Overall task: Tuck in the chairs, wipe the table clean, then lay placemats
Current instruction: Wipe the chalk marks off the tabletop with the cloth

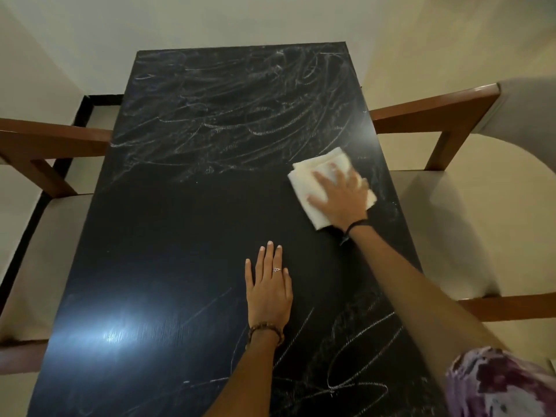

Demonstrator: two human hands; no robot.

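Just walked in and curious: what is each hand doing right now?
Left hand: open, flat on the black table, holding nothing.
Right hand: open, fingers spread, pressing the white cloth against the table.

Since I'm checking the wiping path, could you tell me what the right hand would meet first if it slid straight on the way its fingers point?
Nothing solid, it seems: the right hand, flat on the cloth, points up-left over the table, meeting only white streaks before the far edge.
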